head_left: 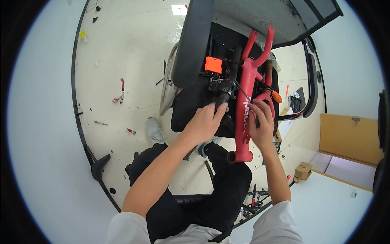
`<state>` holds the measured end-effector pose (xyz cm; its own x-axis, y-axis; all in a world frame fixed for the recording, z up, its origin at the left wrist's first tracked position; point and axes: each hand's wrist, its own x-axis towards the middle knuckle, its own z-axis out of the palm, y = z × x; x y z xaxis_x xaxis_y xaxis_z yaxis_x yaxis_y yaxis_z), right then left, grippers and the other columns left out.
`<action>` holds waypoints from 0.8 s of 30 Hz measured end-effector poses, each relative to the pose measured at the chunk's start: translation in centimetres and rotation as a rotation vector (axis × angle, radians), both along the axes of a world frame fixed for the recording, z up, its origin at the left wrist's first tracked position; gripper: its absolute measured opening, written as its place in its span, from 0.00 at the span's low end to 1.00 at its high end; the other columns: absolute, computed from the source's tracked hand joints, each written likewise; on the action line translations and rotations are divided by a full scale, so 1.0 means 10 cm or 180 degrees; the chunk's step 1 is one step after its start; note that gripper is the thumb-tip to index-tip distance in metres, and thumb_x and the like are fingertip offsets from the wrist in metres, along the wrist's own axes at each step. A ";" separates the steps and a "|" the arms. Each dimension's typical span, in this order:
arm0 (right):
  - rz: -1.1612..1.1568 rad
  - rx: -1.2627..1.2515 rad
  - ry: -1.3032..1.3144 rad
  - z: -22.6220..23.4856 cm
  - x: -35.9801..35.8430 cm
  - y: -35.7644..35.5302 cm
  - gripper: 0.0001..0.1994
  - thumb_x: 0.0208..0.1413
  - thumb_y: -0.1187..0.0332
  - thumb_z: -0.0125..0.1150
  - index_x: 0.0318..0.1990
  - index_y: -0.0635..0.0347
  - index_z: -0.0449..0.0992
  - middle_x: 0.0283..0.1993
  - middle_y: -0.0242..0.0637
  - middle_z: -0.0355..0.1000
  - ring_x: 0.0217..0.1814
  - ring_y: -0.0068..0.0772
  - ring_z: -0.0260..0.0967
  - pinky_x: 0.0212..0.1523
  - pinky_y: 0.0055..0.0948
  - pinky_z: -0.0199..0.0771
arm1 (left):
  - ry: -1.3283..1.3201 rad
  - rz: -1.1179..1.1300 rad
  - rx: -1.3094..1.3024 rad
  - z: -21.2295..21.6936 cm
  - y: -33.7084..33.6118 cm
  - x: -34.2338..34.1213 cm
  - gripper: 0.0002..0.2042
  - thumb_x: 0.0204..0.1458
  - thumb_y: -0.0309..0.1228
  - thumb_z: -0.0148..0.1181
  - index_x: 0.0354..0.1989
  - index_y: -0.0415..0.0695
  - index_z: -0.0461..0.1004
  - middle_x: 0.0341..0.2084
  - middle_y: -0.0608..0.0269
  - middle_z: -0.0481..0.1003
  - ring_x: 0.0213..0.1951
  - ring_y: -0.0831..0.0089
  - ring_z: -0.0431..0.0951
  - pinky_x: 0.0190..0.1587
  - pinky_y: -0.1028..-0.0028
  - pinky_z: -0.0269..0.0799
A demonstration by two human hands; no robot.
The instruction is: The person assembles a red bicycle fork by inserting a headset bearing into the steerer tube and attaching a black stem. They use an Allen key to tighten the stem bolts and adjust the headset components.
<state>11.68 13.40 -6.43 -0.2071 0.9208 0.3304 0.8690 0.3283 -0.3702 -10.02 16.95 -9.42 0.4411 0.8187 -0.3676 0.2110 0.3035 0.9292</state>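
Currently seated, looking down at a red bicycle frame [246,103] lying across the seat of a black office chair [191,49], head tube end overhanging toward the lap. Left hand [204,122] curled loosely round a black handlebar grip [222,101], thumb along its side; closed but not visibly clamped hard. Right hand [260,122] partly closed on the frame's main tube, fingertips [251,106] pressed to the painted side, palm off the metal. Black stem and brake hardware [221,84] just above the grip, a thin cable looping from it across the tube; orange block [213,65] beside it; orange-tipped tool [276,96] near the right hand. Risks, as judged: frame only resting on the chair, not clamped, so a push on the grip could roll or slide it off the seat edge onto legs or floor; chair probably on castors, could drift under side load. Cable near the fingers could snag or kink if the bar turns. Light fingertip hold on the right unlikely to stop a twist. Small parts strewn on the floor [122,61], easy to lose loose hardware among them.
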 end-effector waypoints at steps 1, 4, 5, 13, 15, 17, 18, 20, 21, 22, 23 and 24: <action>-0.0106 -0.0401 0.0094 0.02 0.07 -0.01 0.11 0.56 0.81 0.60 0.47 0.66 0.78 0.52 0.45 0.73 0.50 0.45 0.75 0.49 0.38 0.77 | 0.0047 0.0056 0.0055 -0.04 -0.01 0.01 0.27 0.68 0.48 0.42 0.34 0.30 0.71 0.22 0.40 0.74 0.30 0.43 0.73 0.35 0.55 0.70; 0.0085 -0.0317 -0.0247 0.01 0.23 0.19 0.11 0.56 0.80 0.60 0.46 0.67 0.78 0.50 0.46 0.74 0.50 0.47 0.75 0.50 0.38 0.76 | 0.0116 0.0161 0.0167 -0.16 -0.05 0.07 0.27 0.69 0.48 0.43 0.32 0.31 0.68 0.18 0.48 0.69 0.22 0.56 0.68 0.31 0.61 0.67; 0.0019 -0.0192 -0.0161 -0.01 0.27 0.33 0.12 0.55 0.80 0.61 0.47 0.66 0.78 0.52 0.48 0.74 0.52 0.51 0.74 0.51 0.39 0.75 | 0.0098 0.0168 0.0163 -0.17 -0.05 0.08 0.27 0.69 0.48 0.43 0.32 0.31 0.68 0.17 0.49 0.68 0.22 0.59 0.68 0.31 0.62 0.67; 0.0136 -0.0795 0.0492 0.19 -0.15 1.11 0.13 0.63 0.70 0.56 0.50 0.66 0.78 0.46 0.44 0.74 0.46 0.44 0.74 0.47 0.33 0.73 | 0.0144 0.0082 0.0034 -0.10 -0.03 0.10 0.28 0.68 0.48 0.42 0.33 0.30 0.70 0.25 0.35 0.75 0.35 0.36 0.76 0.39 0.52 0.71; 0.0243 -0.1087 0.0624 0.20 -0.42 1.15 0.12 0.63 0.70 0.57 0.50 0.66 0.78 0.43 0.42 0.74 0.43 0.41 0.74 0.45 0.30 0.73 | 0.0121 0.0167 0.0184 -0.13 -0.04 0.09 0.27 0.68 0.48 0.42 0.33 0.30 0.70 0.25 0.34 0.75 0.36 0.35 0.76 0.40 0.51 0.71; 0.0309 -0.1238 0.0989 0.27 -0.62 1.11 0.11 0.60 0.68 0.58 0.47 0.65 0.79 0.43 0.42 0.72 0.45 0.40 0.72 0.48 0.31 0.71 | 0.0114 0.0091 0.0164 -0.10 -0.01 0.10 0.27 0.68 0.48 0.43 0.34 0.30 0.71 0.26 0.34 0.75 0.37 0.34 0.76 0.40 0.50 0.71; 0.0497 -0.1021 0.0706 0.26 -0.64 1.08 0.11 0.60 0.68 0.58 0.45 0.64 0.80 0.45 0.43 0.71 0.48 0.41 0.70 0.51 0.32 0.69 | 0.0124 0.0068 0.0145 -0.09 -0.01 0.09 0.27 0.68 0.48 0.43 0.34 0.30 0.71 0.26 0.33 0.76 0.37 0.34 0.75 0.40 0.50 0.70; 0.0866 -0.0576 0.0139 0.25 -0.65 1.01 0.11 0.58 0.67 0.58 0.42 0.64 0.81 0.48 0.43 0.70 0.54 0.42 0.67 0.56 0.36 0.66 | 0.0218 0.0112 0.0354 -0.15 -0.03 0.08 0.27 0.68 0.48 0.42 0.35 0.30 0.71 0.26 0.33 0.76 0.37 0.34 0.75 0.40 0.50 0.71; 0.0776 -0.1156 0.0198 0.35 -0.66 0.94 0.12 0.57 0.64 0.56 0.36 0.64 0.81 0.56 0.44 0.68 0.63 0.46 0.61 0.65 0.42 0.57 | 0.0256 0.0138 0.0456 -0.17 -0.04 0.07 0.27 0.68 0.48 0.42 0.35 0.30 0.71 0.26 0.33 0.76 0.36 0.34 0.75 0.40 0.50 0.71; 0.0791 -0.1016 0.0078 0.37 -0.63 0.86 0.13 0.57 0.63 0.56 0.35 0.64 0.82 0.58 0.45 0.68 0.64 0.47 0.60 0.65 0.43 0.56 | 0.0208 0.0146 0.0370 -0.17 -0.04 0.07 0.27 0.68 0.49 0.42 0.35 0.30 0.71 0.26 0.33 0.76 0.36 0.34 0.76 0.39 0.50 0.71; 0.0807 -0.0875 -0.0039 0.40 -0.58 0.78 0.14 0.57 0.63 0.57 0.34 0.65 0.82 0.59 0.46 0.69 0.64 0.49 0.60 0.65 0.44 0.55 | 0.0160 0.0155 0.0285 -0.16 -0.03 0.07 0.27 0.68 0.49 0.42 0.36 0.30 0.71 0.26 0.33 0.76 0.36 0.34 0.76 0.39 0.50 0.71; 0.0805 -0.0738 -0.0153 0.42 -0.52 0.70 0.14 0.57 0.62 0.57 0.34 0.65 0.83 0.60 0.47 0.69 0.65 0.51 0.60 0.65 0.44 0.54 | 0.0110 0.0146 0.0195 -0.16 -0.04 0.07 0.28 0.68 0.49 0.42 0.36 0.30 0.71 0.26 0.33 0.76 0.35 0.34 0.76 0.39 0.51 0.71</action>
<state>6.51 20.35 -2.21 -0.4487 0.8878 0.1026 0.7891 0.4475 -0.4208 -9.30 16.59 -10.99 0.3906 0.8592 -0.3306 0.2304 0.2564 0.9387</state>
